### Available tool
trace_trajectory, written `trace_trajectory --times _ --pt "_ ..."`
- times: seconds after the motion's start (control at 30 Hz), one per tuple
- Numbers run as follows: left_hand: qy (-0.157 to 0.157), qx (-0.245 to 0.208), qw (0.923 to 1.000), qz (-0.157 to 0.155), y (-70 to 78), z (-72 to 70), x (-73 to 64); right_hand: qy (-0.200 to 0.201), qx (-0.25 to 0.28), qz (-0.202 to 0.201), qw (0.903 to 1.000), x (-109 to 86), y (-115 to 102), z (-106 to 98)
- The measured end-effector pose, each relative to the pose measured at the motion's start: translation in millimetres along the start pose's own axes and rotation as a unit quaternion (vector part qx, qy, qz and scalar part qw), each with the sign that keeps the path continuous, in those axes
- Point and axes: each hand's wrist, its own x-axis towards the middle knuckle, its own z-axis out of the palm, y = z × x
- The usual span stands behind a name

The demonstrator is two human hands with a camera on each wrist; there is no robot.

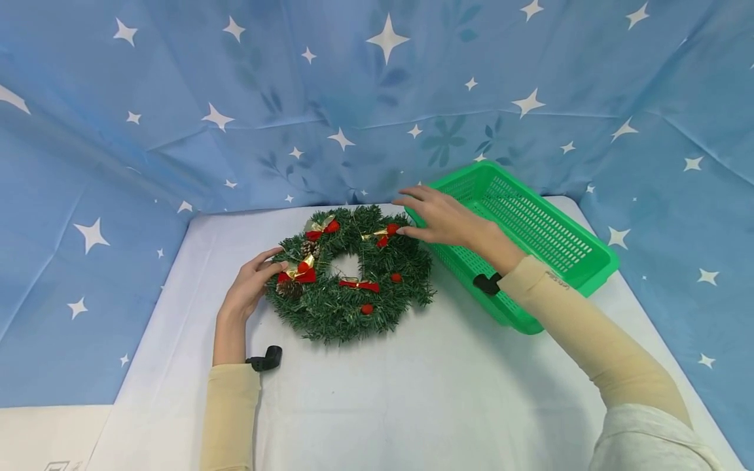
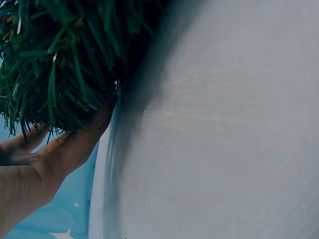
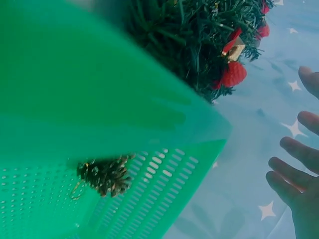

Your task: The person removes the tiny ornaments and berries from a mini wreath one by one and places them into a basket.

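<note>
Head view taken as the clock face. The wreath (image 1: 330,320) lies on the white worktop (image 1: 377,412), a little below the centre of the dial. Your left hand (image 1: 250,282) is at its 9 o'clock edge, gripping the greenery: thumb on top beside the left bow (image 1: 299,275), fingers round the outer rim. In the left wrist view they run under the needles, close to the worktop.

Your right hand (image 1: 444,219) hovers off the wreath's 2 o'clock side, fingers spread and holding nothing; the right wrist view shows a gap between them and the greenery.

Decorations on the ring: a red-and-gold bow (image 1: 321,229) at 11 o'clock, another bow (image 1: 383,235) near 1 o'clock, a slim bow (image 1: 360,286) on the inner edge at 6 o'clock. One red berry (image 1: 396,278) sits at 3, a second berry (image 1: 367,309) near 5. Pine cones (image 1: 289,289) stand by the left bow.

The green basket (image 1: 595,268) is just beside the wreath, toward 2 o'clock, partly beneath your right forearm in this view. The right wrist view shows a loose cone (image 3: 107,178) inside it. Blue star-print cloth (image 1: 353,85) hangs behind, at 12.
</note>
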Motion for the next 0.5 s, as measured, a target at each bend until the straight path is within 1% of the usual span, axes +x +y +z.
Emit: trace_trajectory --times 0.13,0.33,0.5 --pt "-0.001 -0.002 1.0000 0.004 2.1 -0.7 1.1 0.007 0.005 -0.009 0.9999 3.4 -4 3" --pt "-0.003 -0.007 1.0000 -0.004 1.9 -0.9 -0.7 0.011 0.015 -0.029 0.9994 6.3 -13 11" --pt "0.001 -0.008 1.0000 -0.003 -0.9 -0.8 -0.4 0.009 0.033 -0.025 0.9991 6.5 -18 19"
